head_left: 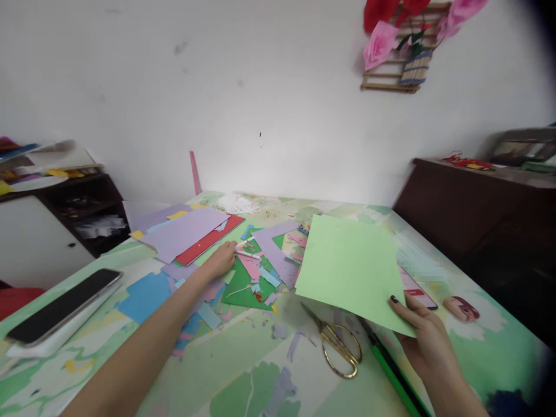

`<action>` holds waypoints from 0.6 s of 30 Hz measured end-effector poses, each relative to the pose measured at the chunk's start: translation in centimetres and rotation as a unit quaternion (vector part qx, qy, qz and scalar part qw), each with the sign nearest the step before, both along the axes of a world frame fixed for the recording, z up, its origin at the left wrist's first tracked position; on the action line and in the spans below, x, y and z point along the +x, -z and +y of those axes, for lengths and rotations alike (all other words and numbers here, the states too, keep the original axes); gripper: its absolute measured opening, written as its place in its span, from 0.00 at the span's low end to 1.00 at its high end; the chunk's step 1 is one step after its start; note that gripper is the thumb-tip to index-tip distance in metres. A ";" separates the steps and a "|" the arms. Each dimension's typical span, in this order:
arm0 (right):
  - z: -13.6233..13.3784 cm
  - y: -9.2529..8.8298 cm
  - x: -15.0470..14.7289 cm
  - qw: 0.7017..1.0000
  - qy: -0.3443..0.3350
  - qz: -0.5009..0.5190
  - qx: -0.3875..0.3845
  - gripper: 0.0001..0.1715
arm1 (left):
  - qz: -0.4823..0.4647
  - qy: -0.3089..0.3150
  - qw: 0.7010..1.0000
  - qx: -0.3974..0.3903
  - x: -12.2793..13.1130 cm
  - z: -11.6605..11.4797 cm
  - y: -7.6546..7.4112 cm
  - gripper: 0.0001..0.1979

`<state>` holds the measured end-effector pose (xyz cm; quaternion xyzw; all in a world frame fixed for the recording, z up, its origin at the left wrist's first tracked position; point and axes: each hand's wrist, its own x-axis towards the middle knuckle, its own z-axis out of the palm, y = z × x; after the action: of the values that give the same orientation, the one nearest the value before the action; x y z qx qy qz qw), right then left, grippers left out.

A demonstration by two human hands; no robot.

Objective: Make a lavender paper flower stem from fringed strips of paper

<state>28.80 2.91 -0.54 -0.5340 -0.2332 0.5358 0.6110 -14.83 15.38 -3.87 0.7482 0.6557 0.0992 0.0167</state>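
head camera view, looking down over a tabletop [499,347] printed in greens and strewn with cut coloured paper. the left hand [220,260] reached far forward, its fingers curled and bunched together at the near ends of two thin white sticks [248,253]; whether it gripped them or only touched them could not be told. the sticks lay across a dark green sheet [243,286] with pink and blue scraps on it. the right hand [423,339], with dark nail polish, pinched the near right corner of a light green sheet [351,266] between thumb and fingers, and held it raised and tilted over the right half of the tabletop. a phone with a pink screen [417,291] showed partly from under that sheet's right edge. gold-handled scissors [339,347] lay just below the sheet, near the right hand, with a green pencil [393,370] beside them. beyond the left hand lay a lilac sheet [182,231] over a red sheet [212,238]; a blue piece [145,295] lay by the left forearm. a dark phone [65,304] rested at the far left edge. paper flowers [382,40] hung on the white wall.
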 end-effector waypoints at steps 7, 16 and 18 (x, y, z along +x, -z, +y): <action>-1.0 -0.6 -1.7 0.999 -0.045 0.025 0.017 0.39 | 0.020 -0.035 0.999 -0.013 0.0 0.8 -0.7 0.04; -2.2 1.1 -4.7 0.963 -0.257 0.025 0.072 0.38 | -0.086 -0.130 0.983 0.100 2.8 -5.3 -2.0 0.07; -2.6 2.0 -5.9 0.948 -0.306 0.023 0.079 0.37 | -0.195 -0.141 0.963 0.123 4.8 -6.9 -2.3 0.09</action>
<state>22.88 0.32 -2.50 -0.3746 -0.4132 0.6889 0.4630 -10.02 8.46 -1.58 0.6108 0.7213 0.3246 0.0375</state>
